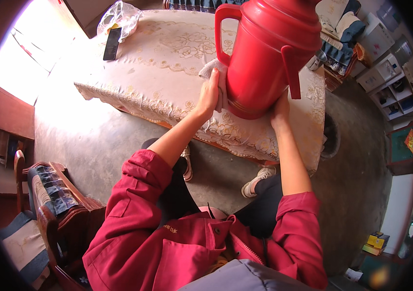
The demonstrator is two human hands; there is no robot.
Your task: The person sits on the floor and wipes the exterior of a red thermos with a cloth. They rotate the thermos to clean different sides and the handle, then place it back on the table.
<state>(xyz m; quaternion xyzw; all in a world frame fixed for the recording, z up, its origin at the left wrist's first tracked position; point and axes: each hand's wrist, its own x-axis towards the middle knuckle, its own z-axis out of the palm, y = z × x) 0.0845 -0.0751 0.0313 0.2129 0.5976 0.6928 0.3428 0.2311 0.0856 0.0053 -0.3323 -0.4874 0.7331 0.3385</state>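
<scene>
A red plastic thermos flask (261, 65) with a side handle stands or is held over the near part of a table covered with a lace-edged cloth (163, 69). My left hand (209, 91) presses a folded light grey cloth (221, 85) against the flask's lower left side, below its handle. My right hand (281, 107) supports the flask low on its right side, its fingers mostly hidden behind it. Whether the flask's base touches the table cannot be told.
On the table's far left lie a black smartphone (112, 44) and a clear plastic bag (121, 18). A metal cup (316, 60) is at the right edge. Below that edge is a dark bin (332, 136). A wooden chair (61, 196) stands at the left, a white shelf unit (392, 87) at the right.
</scene>
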